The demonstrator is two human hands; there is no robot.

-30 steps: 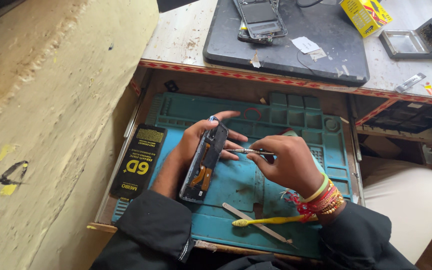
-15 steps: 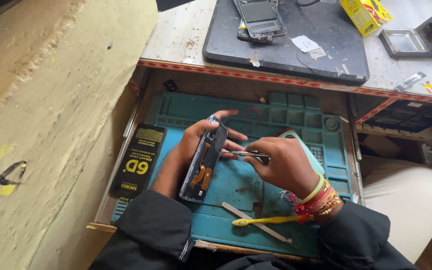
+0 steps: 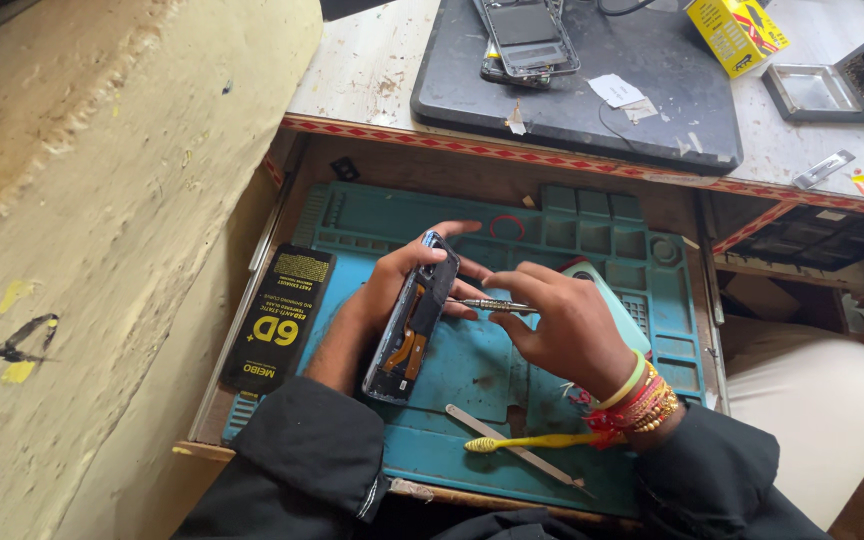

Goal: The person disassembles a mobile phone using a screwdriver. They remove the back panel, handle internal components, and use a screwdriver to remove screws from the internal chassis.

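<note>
Little displacement is seen against the earlier frames: the screwdriver tip has been kept at the phone's edge, with the right-hand fingers slightly rearranged along the shaft. At the centre of the frame, an opened phone (image 3: 414,318) with its back cover removed is held tilted on edge in the left hand (image 3: 387,290), whose fingers are closed around its far side and whose thumb is laid over the upper end. A slim metal screwdriver (image 3: 492,306) is pinched between the thumb and fingers of the right hand (image 3: 562,325), its shaft held roughly level and its tip brought against the phone's right edge. Coloured bangles and threads (image 3: 637,400) are worn on the right wrist. Both hands are held over a teal repair mat (image 3: 592,225) laid in a pulled-out wooden drawer (image 3: 252,250). On the mat, at lower centre, a yellow toothbrush (image 3: 527,441) and a flat pale pry stick (image 3: 512,446) are seen crossing each other. At the left edge of the mat, a black rectangular packet (image 3: 282,318) with yellow print is laid. In the upper part of the frame, a dark grey pad (image 3: 652,120) on the worktop carries another disassembled phone (image 3: 524,35); a yellow box (image 3: 737,32) and a metal tray (image 3: 812,90) are placed at the upper right.
</note>
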